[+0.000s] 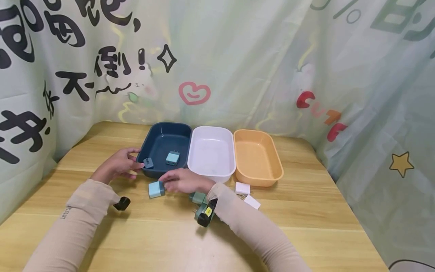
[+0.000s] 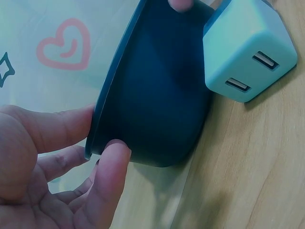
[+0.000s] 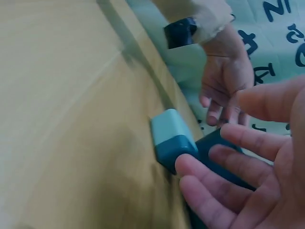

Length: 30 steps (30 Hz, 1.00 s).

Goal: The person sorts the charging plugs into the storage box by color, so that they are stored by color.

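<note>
Principal item: light-blue and dark-blue block-shaped charger point(image 1: 155, 189), plastic-looking, on the wood-grain table point(image 1: 153, 241); just left of the right hand point(image 1: 185, 180), at its fingertips. Long axis roughly crosswise: dark end toward those fingertips, light end, with two slots, facing away. Right hand nearer; left hand point(image 1: 119, 164) farther off.

Right grip: fingers apart, loosely extended, nothing held; contact with the dark end cannot be told.

Left grip: finger and thumb pinching the rim of a navy rounded-rectangular tray point(image 1: 163, 141), plastic-looking, which lies just beyond the right fingertips.

Tray contents: pale-blue block charger point(image 1: 173, 158), right of the left grip; dusty-blue small charger point(image 1: 148, 163), beside the left fingertips.

Beneath the right wrist: two dull-green block chargers point(image 1: 198, 198), partly hidden. Right of that wrist: two white block chargers point(image 1: 242, 188).

Beyond the right hand: lavender-white rectangular tray point(image 1: 211, 151); farther right, orange rectangular tray point(image 1: 258, 155).
</note>
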Tool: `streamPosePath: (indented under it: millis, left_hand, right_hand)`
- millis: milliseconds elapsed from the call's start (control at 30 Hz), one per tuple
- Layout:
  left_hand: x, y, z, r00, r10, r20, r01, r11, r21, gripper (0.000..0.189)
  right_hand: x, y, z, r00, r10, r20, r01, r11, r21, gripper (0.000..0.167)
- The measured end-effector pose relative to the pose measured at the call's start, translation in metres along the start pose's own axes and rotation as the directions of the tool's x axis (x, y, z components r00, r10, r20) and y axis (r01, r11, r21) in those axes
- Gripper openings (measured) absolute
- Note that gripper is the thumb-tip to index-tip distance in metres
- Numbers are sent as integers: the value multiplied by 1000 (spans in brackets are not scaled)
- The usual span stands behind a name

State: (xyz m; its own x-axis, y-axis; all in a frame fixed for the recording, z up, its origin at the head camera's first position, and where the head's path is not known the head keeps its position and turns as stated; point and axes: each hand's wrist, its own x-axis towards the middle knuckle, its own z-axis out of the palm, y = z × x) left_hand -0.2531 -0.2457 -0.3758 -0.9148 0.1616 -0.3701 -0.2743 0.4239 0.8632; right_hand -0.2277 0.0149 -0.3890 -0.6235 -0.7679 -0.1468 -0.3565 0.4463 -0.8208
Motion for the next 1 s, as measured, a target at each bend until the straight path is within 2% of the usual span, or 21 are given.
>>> streamPosePath:
  millis: [100,167,300,567,833,1000]
  left_hand:
    - [1,0,0,1000,-1,1,1,1000,0,81]
    - [1,0,0,1000,-2,2,2,1000,-1,81]
    - [1,1,0,1000,0,7,0,1000,0,81]
    - [0,0,0,1000,10,11,-10,1000,0,81]
    - [-1,0,1,1000,14,7,-14,1000,-1,81]
    - [-2,0,0,1000,16,7,-16,1000,10,82]
  right_hand:
    - [1,2,3,1000,4,4,-3,979,-203,40]
    - [2,3,6,1000,26,11,-23,968,-251,44]
    - [5,3,11,999,37,6,-34,966,-257,47]
    - [7,0,17,1000,9,-2,-9,960,-278,53]
    - [7,-1,19,1000,-14,15,18,961,-276,54]
    - [9,0,22,999,-45,5,44,949,-314,53]
